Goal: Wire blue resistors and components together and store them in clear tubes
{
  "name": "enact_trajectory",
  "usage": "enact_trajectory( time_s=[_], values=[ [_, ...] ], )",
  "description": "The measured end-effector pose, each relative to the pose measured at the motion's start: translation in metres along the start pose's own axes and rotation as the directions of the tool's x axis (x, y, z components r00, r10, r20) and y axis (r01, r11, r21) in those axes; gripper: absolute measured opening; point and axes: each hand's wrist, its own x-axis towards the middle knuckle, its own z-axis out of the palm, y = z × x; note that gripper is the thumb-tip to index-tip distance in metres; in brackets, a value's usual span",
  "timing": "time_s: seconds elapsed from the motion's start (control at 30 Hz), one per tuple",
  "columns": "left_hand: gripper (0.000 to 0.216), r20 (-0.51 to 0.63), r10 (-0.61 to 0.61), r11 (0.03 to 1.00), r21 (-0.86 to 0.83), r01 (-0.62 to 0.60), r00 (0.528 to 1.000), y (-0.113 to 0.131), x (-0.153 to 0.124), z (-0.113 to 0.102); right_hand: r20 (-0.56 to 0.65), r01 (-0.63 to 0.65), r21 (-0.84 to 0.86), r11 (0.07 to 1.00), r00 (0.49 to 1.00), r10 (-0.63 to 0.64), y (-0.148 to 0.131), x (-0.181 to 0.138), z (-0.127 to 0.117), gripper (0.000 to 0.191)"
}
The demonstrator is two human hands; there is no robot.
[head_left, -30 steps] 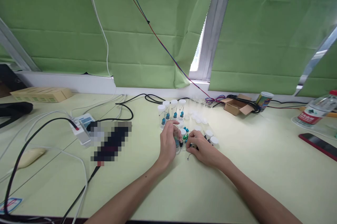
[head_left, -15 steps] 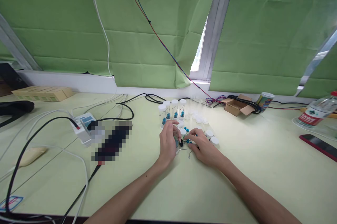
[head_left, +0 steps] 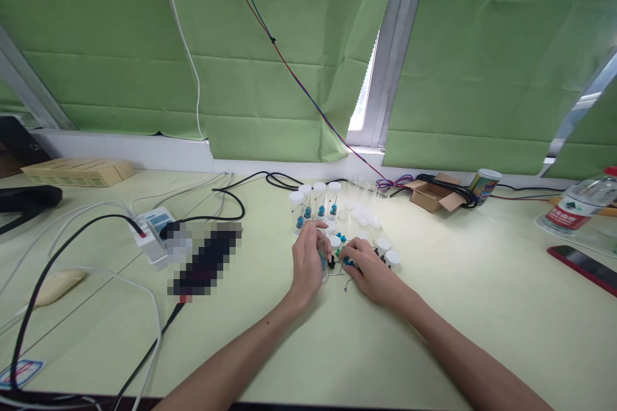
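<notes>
My left hand [head_left: 305,262] is wrapped round a small clear vial [head_left: 322,258] standing on the pale green table [head_left: 299,347]; something blue shows inside it. My right hand [head_left: 371,267] rests just right of it, its fingertips pinched on a small blue component with wire legs [head_left: 348,262]. A little heap of blue, green and black components [head_left: 339,244] lies between and behind the hands. Several capped vials with blue parts inside [head_left: 314,204] stand in a row behind. Loose white caps [head_left: 385,250] lie to the right.
Black and white cables [head_left: 87,231] and a white power strip [head_left: 153,234] cross the left of the table. At the back right are an open cardboard box [head_left: 431,193] and a paper cup [head_left: 483,184]. At the far right are a water bottle [head_left: 581,204] and a red phone [head_left: 583,267].
My right hand has drawn its fingers back and down from the heap, pinching a blue component. My left hand has stayed on the vial.
</notes>
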Motion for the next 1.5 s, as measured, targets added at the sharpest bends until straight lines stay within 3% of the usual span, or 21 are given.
enact_trajectory(
  time_s=[0.9, 1.5],
  values=[
    [0.029, 0.000, -0.017, 1.000, -0.003, 0.017, 1.000, 0.0026, 0.0006, 0.0003, 0.045, -0.072, -0.018, 0.997, 0.996, 0.073, 0.0016, -0.0001, 0.0004, 0.013],
    [0.041, 0.065, -0.092, 0.992, -0.078, 0.097, 0.994, -0.0049, 0.0076, -0.0010, -0.020, -0.074, 0.057, 0.996, 0.997, 0.075, 0.0025, 0.0016, 0.0004, 0.010]
  ],
)
